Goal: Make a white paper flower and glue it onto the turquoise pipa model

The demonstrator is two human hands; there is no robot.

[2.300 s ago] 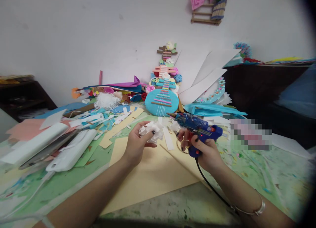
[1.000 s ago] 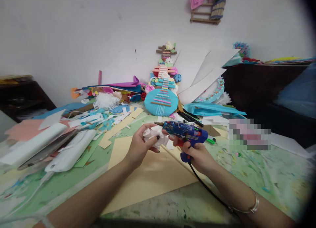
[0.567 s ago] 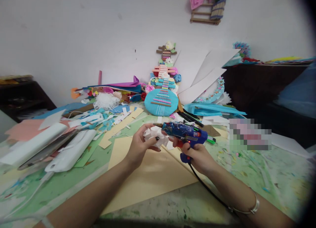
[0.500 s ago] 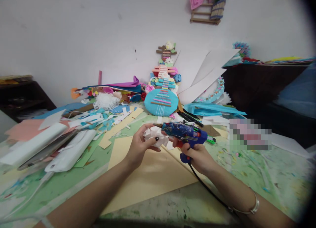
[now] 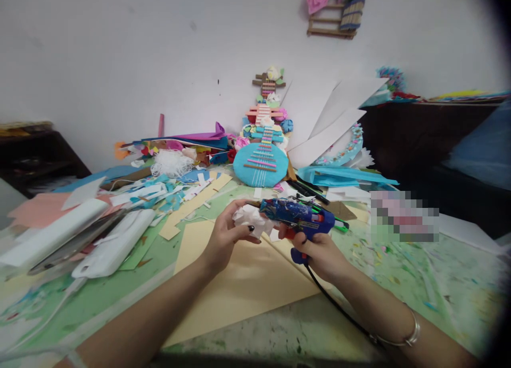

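Observation:
My left hand [image 5: 227, 234] pinches a white crumpled paper flower [image 5: 252, 220] between thumb and fingers. A blue hot glue gun [image 5: 297, 216] lies in my right hand [image 5: 319, 251], its fingers wrapped round the handle and trigger. The gun's nozzle points left, at the top of the white flower near my left fingertips; whether it touches the paper I cannot tell. From the handle a black cord [image 5: 339, 304] runs down to the right. Both hands are above a tan sheet of card [image 5: 235, 288] on the green table.
Behind stands a light-blue paper lute [image 5: 261, 165] with strings and paper flowers. At left lie a white power strip [image 5: 115, 243], paper scraps [image 5: 159, 195] and a bundle of white string [image 5: 171, 163]. Black pens [image 5: 307, 191] and folded blue paper [image 5: 347, 176] sit behind the glue gun.
The white flower has turned slightly in my left fingers, and the nozzle sits a touch further left over it. Everything else stays put.

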